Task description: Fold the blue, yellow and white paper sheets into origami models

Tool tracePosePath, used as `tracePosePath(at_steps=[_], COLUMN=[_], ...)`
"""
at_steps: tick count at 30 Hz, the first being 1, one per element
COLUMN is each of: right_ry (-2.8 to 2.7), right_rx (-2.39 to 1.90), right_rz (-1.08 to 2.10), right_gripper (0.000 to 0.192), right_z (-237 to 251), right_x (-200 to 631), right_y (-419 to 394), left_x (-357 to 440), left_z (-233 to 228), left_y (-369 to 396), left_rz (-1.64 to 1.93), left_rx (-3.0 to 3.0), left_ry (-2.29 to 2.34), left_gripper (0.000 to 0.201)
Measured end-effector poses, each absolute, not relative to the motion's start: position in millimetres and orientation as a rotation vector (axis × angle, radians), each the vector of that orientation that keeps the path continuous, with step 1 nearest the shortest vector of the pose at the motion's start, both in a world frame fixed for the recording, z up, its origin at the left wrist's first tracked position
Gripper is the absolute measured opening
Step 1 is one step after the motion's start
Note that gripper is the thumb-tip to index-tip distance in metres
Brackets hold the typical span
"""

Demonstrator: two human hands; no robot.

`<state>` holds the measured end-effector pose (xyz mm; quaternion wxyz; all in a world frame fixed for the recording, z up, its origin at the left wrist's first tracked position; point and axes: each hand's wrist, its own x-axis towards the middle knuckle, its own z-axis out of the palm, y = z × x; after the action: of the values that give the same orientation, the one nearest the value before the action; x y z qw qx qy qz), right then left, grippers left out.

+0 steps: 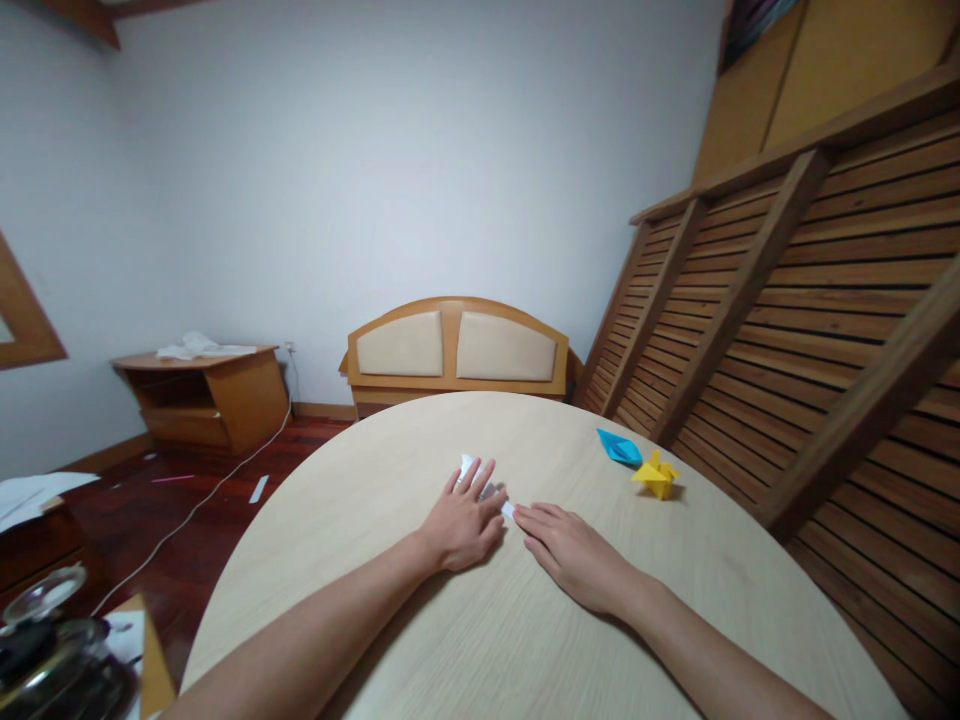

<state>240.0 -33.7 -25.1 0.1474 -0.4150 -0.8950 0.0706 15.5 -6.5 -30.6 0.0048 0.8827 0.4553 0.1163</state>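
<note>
Two hands flat on a round counter [465, 640], pressing white paper.
Left hand [463, 522] lies spread over the white folded paper [480, 482], grip open; right hand [574, 553] lies flat, fingertips touching its edge, clasping nothing. Blue paper boat [619, 447] and yellow paper figure [655, 475] sit well apart.

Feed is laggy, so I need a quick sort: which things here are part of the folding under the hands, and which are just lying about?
In hand:
- white paper, flat on the round table
- left hand pressing on it
- right hand touching its edge

Lying about:
- blue folded paper
- yellow folded paper figure
- wooden side cabinet
- cable on the floor
</note>
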Motion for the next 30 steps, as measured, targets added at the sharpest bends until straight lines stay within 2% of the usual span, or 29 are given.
tracePosePath(at_steps=[6,10,13,16,18,23,30], right_ry=[-2.581,-2.546,-2.499,-2.471,-2.462,-2.47,-2.507], right_rx=[-1.194,-1.166,-1.142,-1.111,-1.099,-1.163,-1.232], right_rz=[0.185,0.196,0.212,0.222,0.225,0.219,0.136], right_gripper=[0.042,0.038,0.036,0.036,0.037,0.036,0.033], right_z=[-25.8,-27.4,-28.4,-27.7,-25.4,-17.4,-13.6], right_x=[241.3,241.6,241.6,242.4,243.5,248.1,255.6], right_y=[-32.2,-29.7,-29.0,-29.0,-29.3,-31.6,-34.9], left_x=[-2.4,-9.5,-6.4,-1.6,0.1,-1.4,-0.7], left_z=[-33.1,-36.8,-37.5,-35.5,-33.5,-30.3,-32.5], left_y=[14.9,19.4,14.4,10.1,9.5,12.0,11.3], left_rz=[0.177,0.348,0.515,0.503,0.499,0.583,0.673], left_rx=[2.537,2.427,2.638,2.819,2.822,2.802,2.827], left_ry=[1.677,1.944,1.713,1.307,1.198,1.21,1.273], left_gripper=[0.06,0.064,0.067,0.056,0.044,0.029,0.027])
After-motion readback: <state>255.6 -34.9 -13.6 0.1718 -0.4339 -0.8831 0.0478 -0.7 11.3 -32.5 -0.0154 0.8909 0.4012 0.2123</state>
